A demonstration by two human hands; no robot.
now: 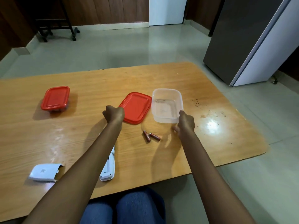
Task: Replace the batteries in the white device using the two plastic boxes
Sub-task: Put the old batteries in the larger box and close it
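Note:
An open clear plastic box [167, 104] stands on the wooden table [80, 126], empty as far as I can see. My right hand [186, 122] grips its near right corner. Its red lid [135, 107] lies flat just left of it, and my left hand [114, 114] holds the lid's near left edge. Two red batteries [151, 136] lie loose on the table in front of the box. The white device [108, 167] lies near the front edge, partly hidden under my left forearm. Its white battery cover [44, 172] lies apart at the left. A second box with a red lid [55, 99] stands closed at far left.
Dark crumbs [210, 112] are scattered on the table's right side. A grey refrigerator [242, 41] stands on the floor beyond the table's right corner. A dark wheeled stand [55, 28] is at the back left. My knees in blue jeans [129, 207] are under the front edge.

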